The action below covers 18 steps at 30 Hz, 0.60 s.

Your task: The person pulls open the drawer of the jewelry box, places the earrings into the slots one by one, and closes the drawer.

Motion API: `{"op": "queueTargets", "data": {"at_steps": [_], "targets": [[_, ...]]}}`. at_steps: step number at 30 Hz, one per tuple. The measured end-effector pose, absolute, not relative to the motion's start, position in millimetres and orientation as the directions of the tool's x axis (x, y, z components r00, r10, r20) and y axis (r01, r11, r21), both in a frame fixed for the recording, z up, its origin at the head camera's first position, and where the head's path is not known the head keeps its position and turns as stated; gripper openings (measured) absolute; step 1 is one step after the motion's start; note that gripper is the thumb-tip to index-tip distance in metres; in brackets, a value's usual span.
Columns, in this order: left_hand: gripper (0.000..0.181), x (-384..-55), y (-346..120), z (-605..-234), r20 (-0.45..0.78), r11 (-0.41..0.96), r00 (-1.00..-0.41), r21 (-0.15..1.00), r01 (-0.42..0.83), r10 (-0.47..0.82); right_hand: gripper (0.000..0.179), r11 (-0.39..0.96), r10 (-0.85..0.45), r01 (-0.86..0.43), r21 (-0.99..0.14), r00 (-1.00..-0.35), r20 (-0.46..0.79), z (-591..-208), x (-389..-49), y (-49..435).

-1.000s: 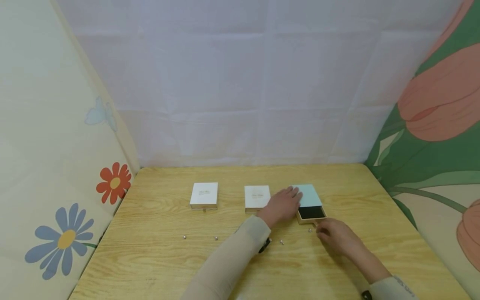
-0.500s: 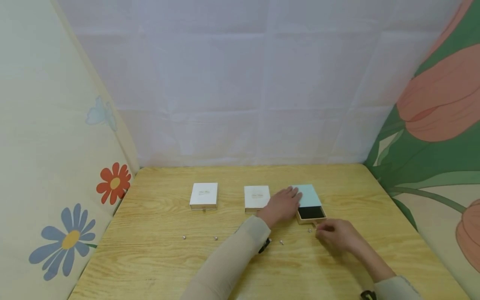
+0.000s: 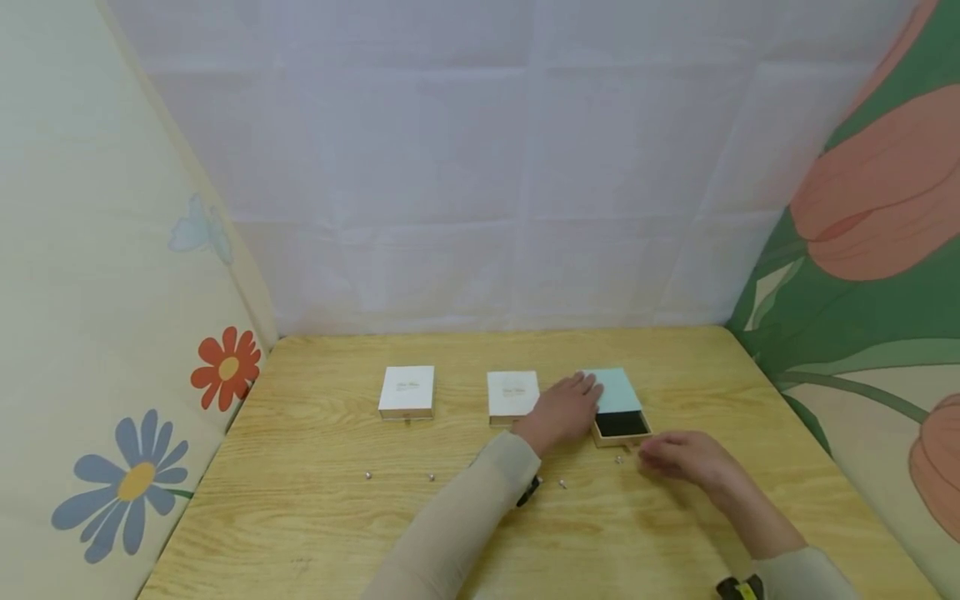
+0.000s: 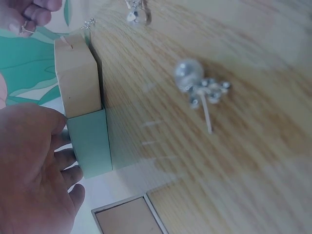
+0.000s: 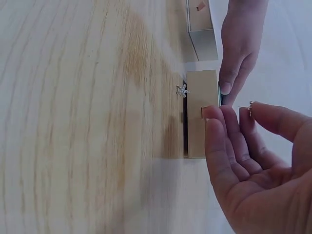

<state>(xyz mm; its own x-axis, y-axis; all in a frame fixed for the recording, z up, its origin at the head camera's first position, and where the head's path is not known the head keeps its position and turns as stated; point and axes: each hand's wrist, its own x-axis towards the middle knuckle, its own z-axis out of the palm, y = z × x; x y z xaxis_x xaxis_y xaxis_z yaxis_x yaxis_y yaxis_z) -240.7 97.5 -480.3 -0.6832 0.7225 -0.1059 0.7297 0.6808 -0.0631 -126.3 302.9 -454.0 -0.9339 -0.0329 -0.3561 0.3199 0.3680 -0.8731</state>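
A mint-green drawer box stands at the right, its beige drawer with a black inside pulled partly out. My left hand rests on the box's top left side, fingers extended across it. In front of the drawer is my right hand. The right wrist view shows an earring pinched between my right thumb and index finger, above the other fingers, which lie by the drawer's pull tab. Below the drawer front lies another earring. A pearl earring lies close to my left wrist's camera.
Two white drawer boxes, one at the left and one in the middle, stand shut in the same row. More small earrings lie on the wooden table. A white cloth hangs behind.
My right hand has drawn back slightly to the right from the pull tab and turned. The left hand stays on the mint box, and the drawer's opening looks the same.
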Motion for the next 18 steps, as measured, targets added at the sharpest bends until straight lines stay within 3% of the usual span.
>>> {"op": "queueTargets", "data": {"at_steps": [6,18], "targets": [[0.053,-240.1,96.9,-478.8,-0.110,0.681,-0.683,-0.067,0.729,0.722,0.036,0.306,-0.040,0.334,-0.892,-0.931,-0.362,-450.7,-127.3,304.0],[0.053,-240.7,98.9,-480.0,-0.118,0.678,-0.682,-0.079,0.731,0.722,0.037,0.365,0.039,0.370,-0.854,-0.923,-0.384,-445.8,-132.3,302.8]]}}
